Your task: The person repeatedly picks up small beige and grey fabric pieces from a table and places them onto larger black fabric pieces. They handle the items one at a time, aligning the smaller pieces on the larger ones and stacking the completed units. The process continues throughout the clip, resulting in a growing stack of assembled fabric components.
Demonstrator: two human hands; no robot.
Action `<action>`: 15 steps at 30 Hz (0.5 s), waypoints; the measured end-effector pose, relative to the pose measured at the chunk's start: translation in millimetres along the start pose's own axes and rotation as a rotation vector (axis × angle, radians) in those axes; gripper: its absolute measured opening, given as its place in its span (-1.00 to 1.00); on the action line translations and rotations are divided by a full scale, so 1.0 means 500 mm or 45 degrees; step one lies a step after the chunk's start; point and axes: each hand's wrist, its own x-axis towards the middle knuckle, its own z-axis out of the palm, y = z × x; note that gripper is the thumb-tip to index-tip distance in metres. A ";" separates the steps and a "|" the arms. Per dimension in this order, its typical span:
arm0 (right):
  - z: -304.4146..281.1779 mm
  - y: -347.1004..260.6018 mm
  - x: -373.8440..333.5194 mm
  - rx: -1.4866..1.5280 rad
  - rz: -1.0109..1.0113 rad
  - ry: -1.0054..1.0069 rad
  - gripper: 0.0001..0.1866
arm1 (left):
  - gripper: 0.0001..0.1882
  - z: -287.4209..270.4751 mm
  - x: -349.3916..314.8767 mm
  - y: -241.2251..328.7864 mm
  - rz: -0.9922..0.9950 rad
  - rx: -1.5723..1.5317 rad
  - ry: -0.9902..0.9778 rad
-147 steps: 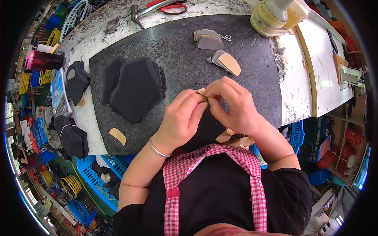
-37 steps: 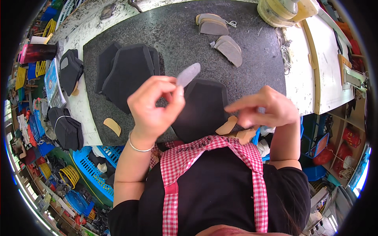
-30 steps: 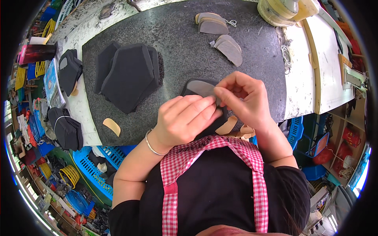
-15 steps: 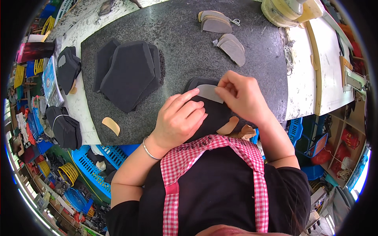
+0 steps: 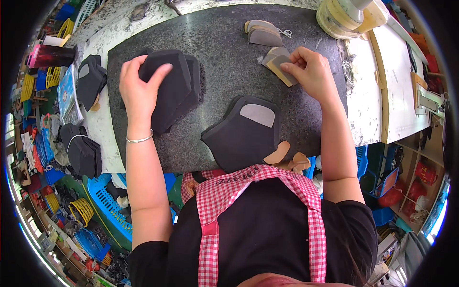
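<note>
My left hand (image 5: pixel 138 88) lies over the left side of a stack of black foam-like panels (image 5: pixel 174 91), thumb spread apart from the bent fingers. At the far right, my right hand (image 5: pixel 308 71) pinches a grey half-moon patch (image 5: pixel 283 65) between thumb and fingers, just over a small pile of similar pieces with tan backing. Between my arms, near the front edge, lies a black panel (image 5: pixel 241 138) on another dark layer. A light grey half-moon patch (image 5: pixel 258 115) rests flat on its upper right corner, with neither hand touching it.
A second bundle of half-moon pieces (image 5: pixel 264 34) sits farther back. Tan backing scraps (image 5: pixel 282 152) lie by the front edge. A pale tub (image 5: pixel 339 19) stands at the back right. Tied black panels (image 5: pixel 82 150) are at the left, above blue baskets (image 5: pixel 107 201).
Both hands have left the panel in front of me. My left hand has moved left to the black stack; my right has moved away to the patch pile and taken hold of a patch.
</note>
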 end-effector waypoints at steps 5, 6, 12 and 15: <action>-0.021 0.027 -0.013 0.205 0.028 0.005 -0.73 | -0.83 -0.025 -0.034 0.026 0.190 -0.324 0.129; -0.027 0.031 -0.022 0.254 0.058 -0.003 -0.73 | -0.79 -0.039 -0.041 0.077 0.116 -0.591 0.042; -0.011 -0.077 -0.081 0.221 -0.365 0.143 -0.78 | -0.57 0.036 -0.177 0.255 0.426 -0.554 -0.444; 0.016 -0.093 -0.091 0.069 -0.940 0.306 -0.68 | -0.62 0.056 -0.180 0.251 0.625 -0.315 -0.317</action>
